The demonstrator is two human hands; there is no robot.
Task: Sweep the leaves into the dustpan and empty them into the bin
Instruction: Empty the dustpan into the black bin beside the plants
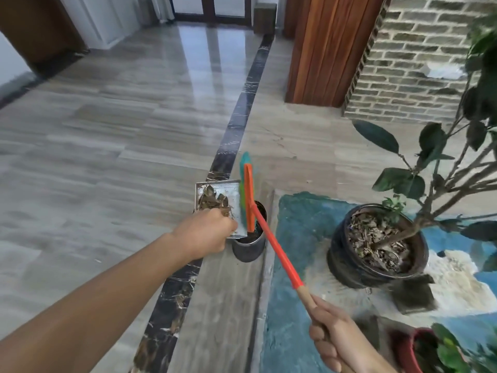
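My left hand [205,232] grips the near edge of a metal dustpan [228,191] and holds it above a small dark round bin [248,249]. Dry brown leaves [213,200] lie in the pan's left part. My right hand [333,335] is closed around the wooden end of a broom handle [279,254] that turns orange further up. The broom's orange head with green bristles [248,195] stands against the dustpan's right edge, over the bin's mouth. The dustpan and broom head hide most of the bin's opening.
A large dark pot with a leafy plant [376,246] stands on a blue and white painted patch of floor at the right. A red pot [408,348] sits at the bottom right. A brick wall and wooden panel rise behind. Glossy grey tiled floor stretches to the left.
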